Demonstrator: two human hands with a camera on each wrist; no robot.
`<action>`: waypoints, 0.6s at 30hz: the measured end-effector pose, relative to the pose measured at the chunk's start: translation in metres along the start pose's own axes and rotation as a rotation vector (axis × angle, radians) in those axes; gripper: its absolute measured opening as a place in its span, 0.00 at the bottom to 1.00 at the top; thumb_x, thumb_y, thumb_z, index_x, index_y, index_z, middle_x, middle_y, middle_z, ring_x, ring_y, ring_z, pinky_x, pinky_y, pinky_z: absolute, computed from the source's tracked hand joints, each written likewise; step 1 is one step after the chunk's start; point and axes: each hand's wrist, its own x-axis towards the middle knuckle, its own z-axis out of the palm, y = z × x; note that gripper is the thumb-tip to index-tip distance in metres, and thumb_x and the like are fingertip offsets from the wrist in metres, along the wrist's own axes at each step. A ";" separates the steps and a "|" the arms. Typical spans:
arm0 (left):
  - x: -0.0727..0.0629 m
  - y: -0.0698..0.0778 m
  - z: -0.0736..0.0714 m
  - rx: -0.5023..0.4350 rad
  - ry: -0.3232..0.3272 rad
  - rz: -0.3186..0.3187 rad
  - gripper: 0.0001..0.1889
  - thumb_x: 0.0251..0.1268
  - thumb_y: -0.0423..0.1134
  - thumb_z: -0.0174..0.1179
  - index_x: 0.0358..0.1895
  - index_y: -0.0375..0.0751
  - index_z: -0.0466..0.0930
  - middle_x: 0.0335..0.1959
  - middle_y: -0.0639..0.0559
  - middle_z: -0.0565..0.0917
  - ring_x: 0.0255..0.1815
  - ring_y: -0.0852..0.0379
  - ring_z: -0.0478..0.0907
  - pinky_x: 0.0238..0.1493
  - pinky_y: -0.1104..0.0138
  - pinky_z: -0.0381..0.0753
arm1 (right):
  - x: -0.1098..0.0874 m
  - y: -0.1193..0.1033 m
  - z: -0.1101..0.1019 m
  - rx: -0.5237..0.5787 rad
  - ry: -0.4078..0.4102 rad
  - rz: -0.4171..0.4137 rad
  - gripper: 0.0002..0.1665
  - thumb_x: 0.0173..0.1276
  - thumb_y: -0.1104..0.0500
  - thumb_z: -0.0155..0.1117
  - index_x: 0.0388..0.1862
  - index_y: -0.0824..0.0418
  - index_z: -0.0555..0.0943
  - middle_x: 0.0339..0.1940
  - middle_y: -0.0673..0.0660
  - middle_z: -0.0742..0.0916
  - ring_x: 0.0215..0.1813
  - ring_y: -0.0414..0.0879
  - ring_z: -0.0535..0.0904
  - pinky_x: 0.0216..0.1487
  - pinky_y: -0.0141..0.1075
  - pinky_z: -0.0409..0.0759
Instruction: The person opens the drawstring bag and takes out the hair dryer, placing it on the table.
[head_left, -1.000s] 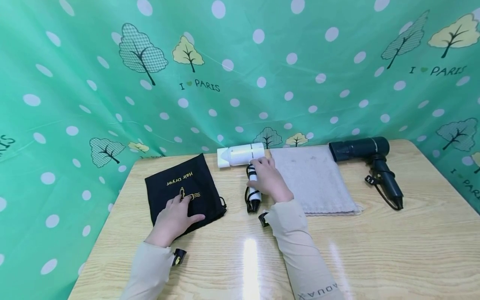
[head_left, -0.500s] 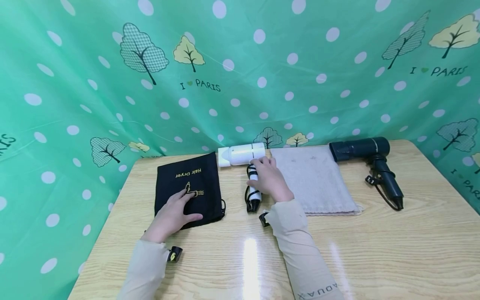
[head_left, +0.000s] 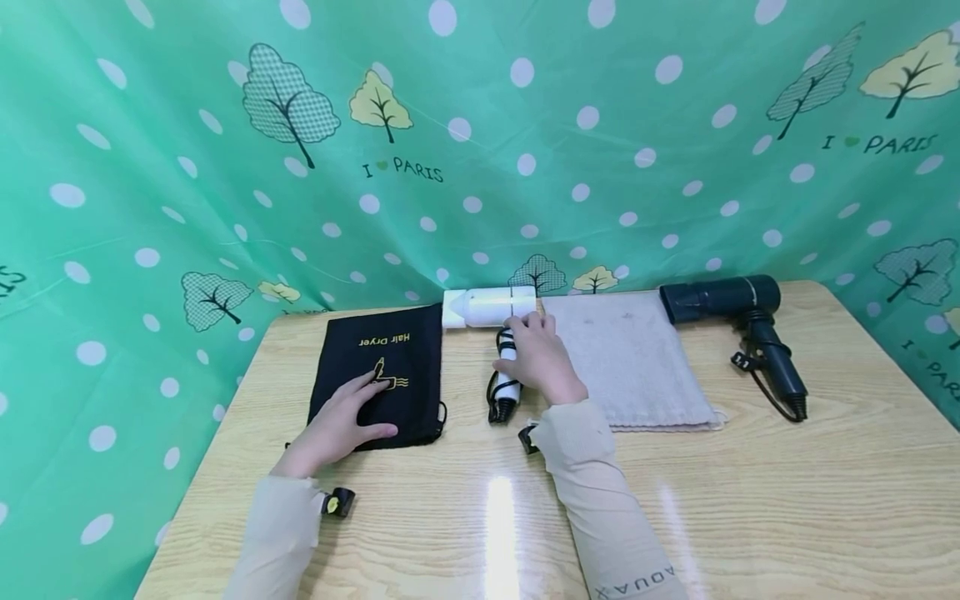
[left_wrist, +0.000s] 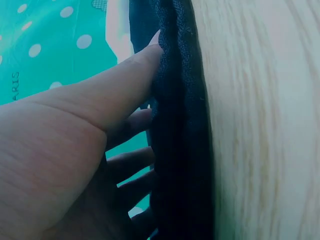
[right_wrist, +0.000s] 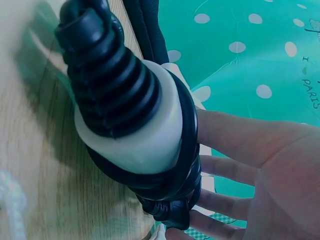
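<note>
In the head view my left hand (head_left: 339, 423) lies on a black drawstring pouch (head_left: 408, 358), fingers spread and straight. The pouch bears yellow "Hair Dryer" lettering. Seen from the left wrist, the thumb and fingertips touch the pouch's dark cloth (left_wrist: 180, 115). My right hand (head_left: 538, 354) grips the handle of a white hair dryer (head_left: 487, 307), thumb on the handle's left side. A black cord (right_wrist: 187, 115) is wound around that handle. The dryer's barrel lies sideways at the table's back edge, its nozzle to the left, right by the pouch's corner.
A light grey cloth bag (head_left: 618, 358) lies flat right of the white dryer. Farther right is a black hair dryer (head_left: 716, 298) with a cord wrapped on its handle. A green dotted curtain (head_left: 480, 167) hangs behind the wooden table (head_left: 735, 508).
The black pouch has turned straighter and shifted right under my left hand, which has then slid slightly left and nearer. The white dryer has turned slightly, its barrel a little farther right.
</note>
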 end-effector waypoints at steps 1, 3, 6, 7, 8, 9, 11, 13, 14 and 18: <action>0.000 0.000 0.000 -0.001 0.000 0.002 0.41 0.59 0.54 0.69 0.72 0.38 0.68 0.76 0.32 0.58 0.76 0.30 0.52 0.68 0.33 0.59 | 0.000 0.000 0.000 0.000 -0.004 -0.002 0.42 0.64 0.47 0.71 0.72 0.62 0.67 0.69 0.67 0.70 0.71 0.63 0.59 0.65 0.54 0.73; 0.000 0.000 -0.001 0.000 -0.001 0.001 0.41 0.59 0.54 0.69 0.72 0.38 0.67 0.76 0.33 0.58 0.76 0.30 0.51 0.68 0.33 0.58 | 0.000 0.000 0.000 0.001 -0.011 -0.006 0.42 0.65 0.48 0.71 0.72 0.62 0.67 0.69 0.67 0.69 0.71 0.63 0.58 0.66 0.53 0.72; 0.000 -0.001 -0.001 0.007 -0.004 -0.003 0.41 0.59 0.55 0.69 0.72 0.38 0.67 0.76 0.33 0.58 0.76 0.31 0.51 0.69 0.34 0.58 | -0.001 0.000 -0.001 0.004 -0.012 -0.014 0.41 0.66 0.48 0.70 0.72 0.62 0.66 0.70 0.66 0.69 0.71 0.63 0.58 0.67 0.53 0.71; 0.000 -0.001 -0.001 0.007 -0.003 -0.006 0.40 0.59 0.54 0.69 0.72 0.39 0.68 0.76 0.33 0.58 0.76 0.31 0.51 0.69 0.34 0.58 | -0.001 -0.001 -0.001 0.006 -0.013 -0.016 0.41 0.66 0.48 0.70 0.73 0.62 0.66 0.70 0.66 0.69 0.72 0.63 0.58 0.68 0.53 0.71; 0.000 -0.001 -0.001 0.010 0.002 -0.006 0.39 0.60 0.54 0.68 0.71 0.39 0.68 0.76 0.33 0.58 0.76 0.31 0.52 0.69 0.34 0.59 | -0.002 -0.001 -0.001 0.006 -0.012 -0.018 0.41 0.66 0.48 0.70 0.73 0.62 0.66 0.70 0.66 0.69 0.72 0.63 0.58 0.68 0.53 0.70; 0.000 -0.001 -0.001 0.015 0.007 -0.005 0.38 0.61 0.54 0.68 0.71 0.38 0.69 0.76 0.33 0.59 0.76 0.31 0.53 0.69 0.35 0.59 | -0.002 -0.001 -0.001 0.007 -0.013 -0.019 0.41 0.67 0.49 0.69 0.73 0.62 0.66 0.70 0.66 0.69 0.72 0.63 0.58 0.68 0.53 0.70; 0.000 0.000 -0.001 0.031 0.021 -0.001 0.36 0.62 0.53 0.67 0.70 0.38 0.70 0.75 0.32 0.61 0.75 0.31 0.54 0.69 0.36 0.61 | -0.003 -0.001 -0.002 0.007 -0.017 -0.021 0.41 0.67 0.49 0.69 0.74 0.61 0.66 0.71 0.66 0.69 0.73 0.63 0.58 0.69 0.53 0.69; 0.000 0.001 -0.001 0.042 0.035 0.000 0.34 0.64 0.53 0.66 0.69 0.38 0.71 0.74 0.32 0.63 0.75 0.32 0.56 0.69 0.37 0.62 | -0.005 -0.002 -0.003 0.004 -0.018 -0.023 0.40 0.68 0.49 0.68 0.74 0.61 0.66 0.71 0.66 0.69 0.72 0.64 0.59 0.69 0.53 0.69; 0.000 0.002 0.000 0.046 0.042 0.003 0.33 0.65 0.53 0.65 0.69 0.38 0.71 0.73 0.32 0.64 0.75 0.33 0.57 0.69 0.38 0.62 | -0.005 -0.002 -0.003 0.005 -0.017 -0.023 0.39 0.69 0.49 0.68 0.73 0.61 0.67 0.71 0.66 0.69 0.72 0.63 0.59 0.68 0.54 0.70; -0.001 0.008 0.000 0.031 0.078 0.017 0.31 0.67 0.51 0.64 0.68 0.39 0.73 0.71 0.34 0.67 0.74 0.35 0.59 0.69 0.39 0.63 | -0.006 -0.001 -0.005 0.014 0.000 -0.045 0.36 0.70 0.49 0.66 0.72 0.61 0.69 0.70 0.65 0.70 0.72 0.62 0.60 0.70 0.54 0.69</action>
